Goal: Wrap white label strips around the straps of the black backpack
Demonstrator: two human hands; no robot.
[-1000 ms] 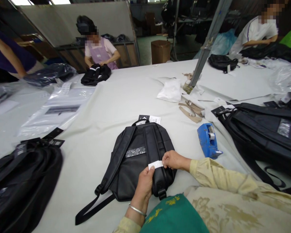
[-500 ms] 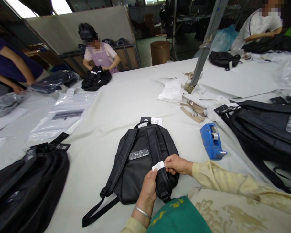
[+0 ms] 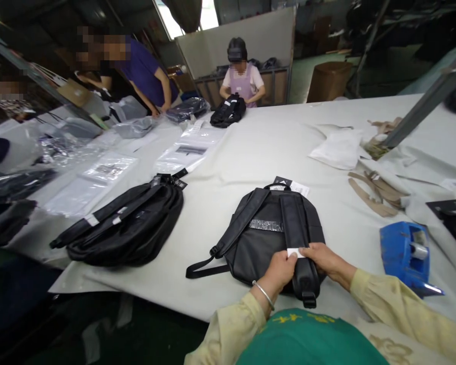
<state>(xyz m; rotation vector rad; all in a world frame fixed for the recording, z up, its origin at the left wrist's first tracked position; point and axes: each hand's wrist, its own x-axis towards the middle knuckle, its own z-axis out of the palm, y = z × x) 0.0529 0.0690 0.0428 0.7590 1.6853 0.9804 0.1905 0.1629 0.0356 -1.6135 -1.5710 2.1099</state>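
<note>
A black backpack point(image 3: 251, 253) lies on the white table, straps upward, with a strip of clear film across its back and tags at its top handle. A white paper band point(image 3: 293, 251) lies across its right shoulder strap point(image 3: 292, 218). My left hand point(image 3: 280, 271) grips the band and strap from the left, thumb on the white paper. From the other side, my right hand point(image 3: 322, 256) pinches the band's right end, fingers closed. Parts of both hands' fingers are hidden beneath the strap. The loose left strap trails off toward the left.
A blue tape dispenser point(image 3: 405, 256) stands at the right, near beige straps point(image 3: 376, 192). Stacked black backpacks point(image 3: 133, 228) lie left, beside clear plastic bags point(image 3: 110, 170). A metal post point(image 3: 427, 104) rises at the right. Across the table, a person point(image 3: 243, 78) handles a black bag point(image 3: 228, 110).
The view has swung left, so the table's contents appear farther right and more of the left side shows. Both hands stay at the white band, now closer together on the strap.
</note>
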